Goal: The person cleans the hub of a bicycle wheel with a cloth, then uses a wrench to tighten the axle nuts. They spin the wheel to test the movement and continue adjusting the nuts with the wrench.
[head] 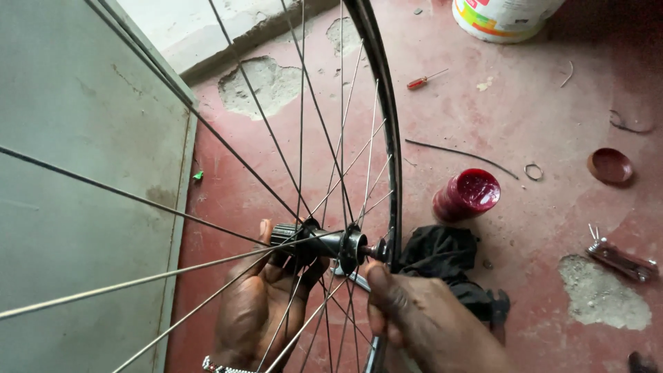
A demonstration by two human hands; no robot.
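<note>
Black rubber-rimmed spoked bicycle wheel [390, 138] stands upright at centre frame. The left hand [266, 304] cups its black metal hub [324, 243] from behind, steadying it; the right hand [421, 318] pinches the axle end. Beyond, right, an open red grease tub [466, 195] sits within reach on the red floor [525, 110].

You have one bicycle wheel [359, 138], one red jar [466, 195], one lid [610, 166], one screwdriver [425, 80], one multi-tool [621, 260], one black cloth [442, 259] and one bucket [501, 17].
</note>
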